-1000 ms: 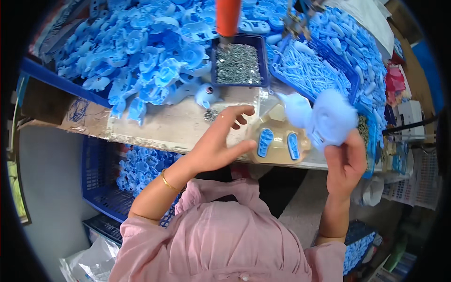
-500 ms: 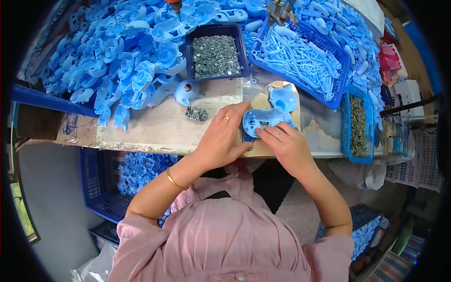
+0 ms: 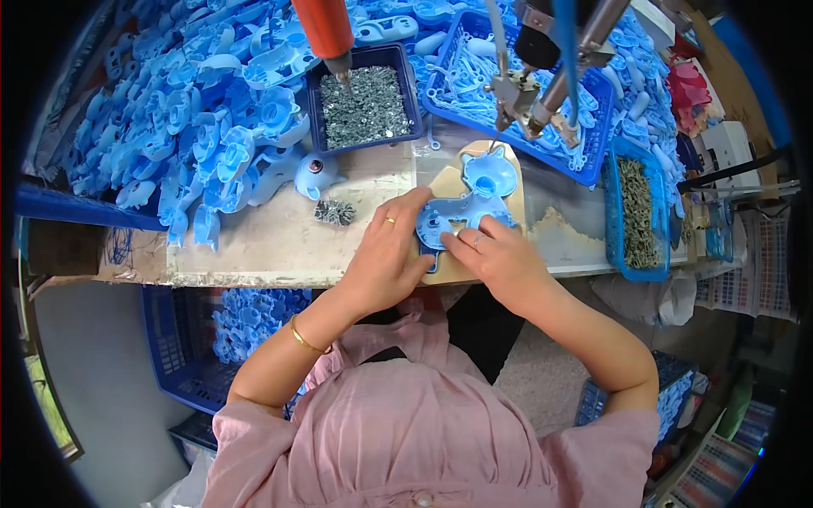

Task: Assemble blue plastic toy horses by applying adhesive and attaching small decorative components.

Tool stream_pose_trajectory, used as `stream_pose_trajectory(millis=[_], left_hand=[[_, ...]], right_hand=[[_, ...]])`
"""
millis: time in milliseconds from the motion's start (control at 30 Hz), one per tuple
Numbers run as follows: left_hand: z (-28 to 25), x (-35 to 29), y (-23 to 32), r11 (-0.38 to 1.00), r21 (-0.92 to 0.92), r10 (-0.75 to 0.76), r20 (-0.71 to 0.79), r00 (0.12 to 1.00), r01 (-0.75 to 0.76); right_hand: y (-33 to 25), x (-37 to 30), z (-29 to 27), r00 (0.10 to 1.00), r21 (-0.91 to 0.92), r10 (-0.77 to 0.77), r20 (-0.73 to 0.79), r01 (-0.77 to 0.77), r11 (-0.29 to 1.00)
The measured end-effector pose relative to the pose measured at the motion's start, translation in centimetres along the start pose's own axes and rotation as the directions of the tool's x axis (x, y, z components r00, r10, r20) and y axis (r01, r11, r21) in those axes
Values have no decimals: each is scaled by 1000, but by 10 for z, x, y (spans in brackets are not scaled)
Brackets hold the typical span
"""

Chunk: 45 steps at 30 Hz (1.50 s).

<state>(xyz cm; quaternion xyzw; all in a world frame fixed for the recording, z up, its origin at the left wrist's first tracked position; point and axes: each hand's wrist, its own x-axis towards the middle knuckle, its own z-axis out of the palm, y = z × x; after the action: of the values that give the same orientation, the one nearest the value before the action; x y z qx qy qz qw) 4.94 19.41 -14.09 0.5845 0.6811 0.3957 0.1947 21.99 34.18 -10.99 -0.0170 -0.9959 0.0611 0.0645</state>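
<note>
A light-blue plastic shell half [image 3: 476, 208], shaped like a toy animal with a round head end, lies hollow side up on a tan board [image 3: 445, 180]. A dark-blue piece [image 3: 429, 251] shows under its lower left end. My left hand [image 3: 383, 250] grips the shell's left edge, the thumb by the dark-blue piece. My right hand [image 3: 501, 264] presses its bent fingers on the shell's lower edge. Over the head end hangs a metal driver head [image 3: 529, 106], its thin tip close to the shell; contact cannot be made out.
An orange-red power screwdriver [image 3: 326, 34] hangs over a dark-blue tray [image 3: 417, 106] of small metal parts. Light-blue shells [image 3: 229, 144] pile up at left. A blue basket [image 3: 600, 152] holds thin blue pieces; a blue tray [image 3: 614, 245] holds screws. A screw cluster [image 3: 335, 212] lies on the table.
The orange-red screwdriver and the metal driver head now hang lower and larger in view. The view has shifted slightly; both hands stay on the shell.
</note>
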Motion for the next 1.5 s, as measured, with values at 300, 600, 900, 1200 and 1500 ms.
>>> stream_pose_trajectory(millis=[300, 600, 900, 1200, 1500], left_hand=[[-5, -2, 8, 999, 52, 13, -21, 1000, -11], [-7, 7, 21, 997, 64, 37, -94, 995, -31], [-7, 10, 30, 996, 79, 41, -80, 996, -35], [-4, 18, 38, 996, 46, 76, -62, 995, -73], [15, 42, 74, 923, 312, 229, 21, 973, -224]], right_hand=[[73, 14, -12, 982, 484, 163, -100, -95, 870], [161, 62, -10, 776, 313, 506, -375, -408, 858], [182, 111, 24, 736, 80, 572, -362, -587, 806], [181, 84, -21, 610, 766, 753, -245, -354, 536], [48, -20, -51, 925, 777, 315, 213, -356, 520]])
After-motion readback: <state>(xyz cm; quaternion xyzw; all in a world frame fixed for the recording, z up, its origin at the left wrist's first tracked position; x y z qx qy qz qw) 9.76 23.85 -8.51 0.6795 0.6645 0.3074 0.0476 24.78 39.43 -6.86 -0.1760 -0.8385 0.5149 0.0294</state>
